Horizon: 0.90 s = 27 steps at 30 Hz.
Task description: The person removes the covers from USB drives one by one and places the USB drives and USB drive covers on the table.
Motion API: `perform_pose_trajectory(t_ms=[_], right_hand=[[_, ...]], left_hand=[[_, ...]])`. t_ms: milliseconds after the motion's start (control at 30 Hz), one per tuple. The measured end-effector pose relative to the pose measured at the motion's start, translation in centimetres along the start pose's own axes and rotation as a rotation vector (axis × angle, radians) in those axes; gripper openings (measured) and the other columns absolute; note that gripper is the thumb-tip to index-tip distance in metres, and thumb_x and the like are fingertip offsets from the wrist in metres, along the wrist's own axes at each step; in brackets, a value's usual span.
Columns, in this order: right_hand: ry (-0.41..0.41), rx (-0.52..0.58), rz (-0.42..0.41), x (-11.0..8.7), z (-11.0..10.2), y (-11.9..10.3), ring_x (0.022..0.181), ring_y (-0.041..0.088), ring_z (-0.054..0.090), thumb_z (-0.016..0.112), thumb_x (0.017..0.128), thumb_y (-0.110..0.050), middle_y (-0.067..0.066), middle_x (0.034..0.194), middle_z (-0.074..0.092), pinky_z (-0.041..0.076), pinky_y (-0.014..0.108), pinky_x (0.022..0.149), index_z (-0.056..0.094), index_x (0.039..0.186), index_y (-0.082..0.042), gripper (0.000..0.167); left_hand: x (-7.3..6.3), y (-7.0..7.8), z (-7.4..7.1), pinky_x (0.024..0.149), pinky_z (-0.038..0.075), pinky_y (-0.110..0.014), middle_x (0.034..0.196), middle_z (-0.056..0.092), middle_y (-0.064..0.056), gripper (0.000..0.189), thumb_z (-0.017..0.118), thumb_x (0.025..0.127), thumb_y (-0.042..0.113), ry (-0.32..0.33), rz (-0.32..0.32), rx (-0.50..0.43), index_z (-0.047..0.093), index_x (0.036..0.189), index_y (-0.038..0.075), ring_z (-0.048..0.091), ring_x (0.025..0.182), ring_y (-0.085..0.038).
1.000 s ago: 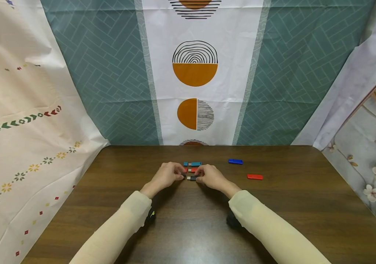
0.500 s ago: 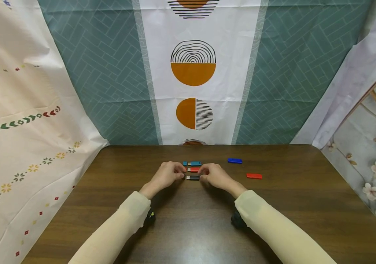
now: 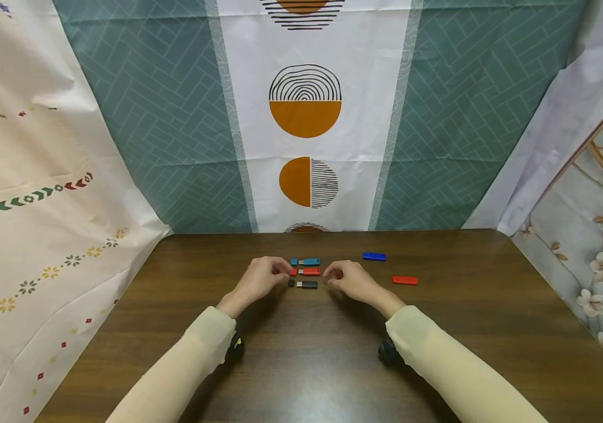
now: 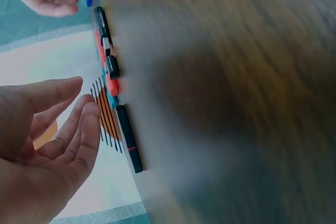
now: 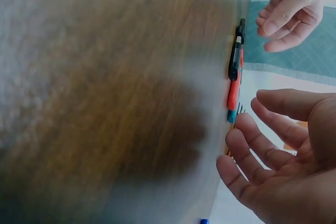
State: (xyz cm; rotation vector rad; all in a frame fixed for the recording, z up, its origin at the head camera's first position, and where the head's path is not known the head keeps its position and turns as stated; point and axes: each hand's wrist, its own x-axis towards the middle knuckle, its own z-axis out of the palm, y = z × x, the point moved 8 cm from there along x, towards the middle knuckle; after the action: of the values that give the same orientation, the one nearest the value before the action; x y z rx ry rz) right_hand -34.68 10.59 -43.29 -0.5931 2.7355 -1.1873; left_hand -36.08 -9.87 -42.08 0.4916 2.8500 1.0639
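Note:
Three uncapped USB sticks lie in parallel in the middle of the table: a teal one [image 3: 310, 262], a red one [image 3: 310, 272] and a black one [image 3: 308, 285]. Left of each plug is its small cap: teal cap [image 3: 294, 262], red cap [image 3: 293, 272], black cap [image 3: 291, 284]. My left hand [image 3: 260, 277], fingers relaxed, hovers just left of the caps and holds nothing. To the right of the sticks, my right hand [image 3: 355, 279] hangs with loosely bent, separate fingers and nothing in them. A slim black stick with a red line [image 4: 129, 139] shows below the left fingers in the left wrist view.
A blue stick [image 3: 374, 256] lies at the back right, with another red stick [image 3: 404, 281] nearer and further right. Patterned cloth [image 3: 307, 194] hangs behind the wooden table [image 3: 301, 358]. Cloths also hang at both sides.
My right hand has drawn away to the right from the black USB stick. My left hand has shifted slightly left, leaving the black cap in plain view beside the plug.

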Motion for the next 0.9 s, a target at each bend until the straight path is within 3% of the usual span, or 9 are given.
perform_pose_trajectory(t_ms=[233, 600, 900], right_hand=[[-0.008, 0.004, 0.002, 0.1, -0.2, -0.3, 0.072, 0.014, 0.053, 0.071, 0.094, -0.002, 0.001, 0.083, 0.064, 0.047, 0.03, 0.068, 0.073, 0.112, 0.0, 0.018], [0.026, -0.042, -0.079, 0.5, -0.4, -1.7, 0.083, 0.016, 0.055, 0.071, 0.093, -0.001, 0.004, 0.093, 0.062, 0.048, 0.032, 0.075, 0.074, 0.109, -0.001, 0.017], [0.042, 0.016, -0.082, 1.0, -0.2, -2.6, 0.09, 0.019, 0.06, 0.071, 0.096, -0.004, 0.004, 0.101, 0.063, 0.052, 0.036, 0.082, 0.074, 0.114, 0.0, 0.018]], left_hand=[[0.1, -0.4, -0.8, 0.08, 0.057, -0.036, 0.1, 0.073, -0.002, 0.014, 0.073, 0.098, 0.007, 0.027, 0.006, 0.003, 0.078, 0.111, 0.011, 0.064, 0.089, -0.02], [0.0, -0.9, -2.1, 0.08, 0.057, -0.038, 0.103, 0.073, -0.004, 0.018, 0.075, 0.096, 0.005, 0.06, 0.028, 0.045, 0.077, 0.114, 0.008, 0.068, 0.094, -0.021], [0.1, -2.5, -2.9, 0.082, 0.058, -0.04, 0.109, 0.068, -0.01, 0.023, 0.075, 0.094, 0.0, 0.058, 0.026, 0.065, 0.076, 0.117, 0.005, 0.067, 0.097, -0.024]])
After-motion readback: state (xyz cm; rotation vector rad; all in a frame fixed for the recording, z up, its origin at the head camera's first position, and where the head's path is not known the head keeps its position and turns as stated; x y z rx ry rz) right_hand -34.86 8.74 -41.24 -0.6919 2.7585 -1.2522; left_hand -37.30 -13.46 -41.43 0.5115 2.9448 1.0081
